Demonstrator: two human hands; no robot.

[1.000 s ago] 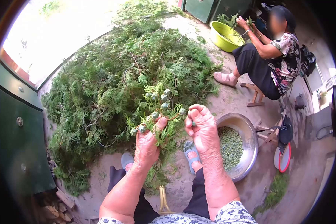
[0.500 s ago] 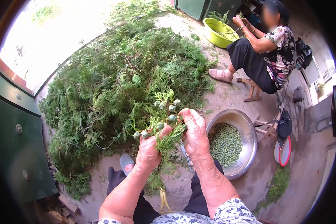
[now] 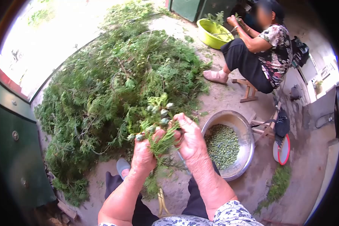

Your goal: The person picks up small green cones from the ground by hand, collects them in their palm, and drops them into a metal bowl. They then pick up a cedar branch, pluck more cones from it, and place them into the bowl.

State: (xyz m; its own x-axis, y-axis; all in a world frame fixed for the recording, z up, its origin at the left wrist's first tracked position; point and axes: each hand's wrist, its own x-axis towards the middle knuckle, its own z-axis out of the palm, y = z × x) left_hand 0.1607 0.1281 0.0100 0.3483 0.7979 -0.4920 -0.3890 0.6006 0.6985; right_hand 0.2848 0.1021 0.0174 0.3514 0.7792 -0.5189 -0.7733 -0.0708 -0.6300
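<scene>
A leafy green sprig (image 3: 160,142) with several pale green cones (image 3: 164,113) is held between my hands, in front of the big pile of branches. My left hand (image 3: 144,150) is closed round its lower left side. On the right, my right hand (image 3: 190,136) pinches at the sprig's edge beside the cones, its fingertips partly hidden by leaves. Just right of my right hand a steel basin (image 3: 246,150) stands on the ground, holding many loose green cones (image 3: 223,147).
A heap of cut branches (image 3: 113,83) spreads over the left and centre. At the upper right a person (image 3: 277,49) sits on a wooden stool (image 3: 248,90) by a yellow-green basin (image 3: 209,37). A red-rimmed round object (image 3: 284,150) lies right of the steel basin. Green cabinets (image 3: 17,147) stand left.
The whole view has shifted slightly, so most things appear further left. Both my hands remain at the sprig, a little lower in view.
</scene>
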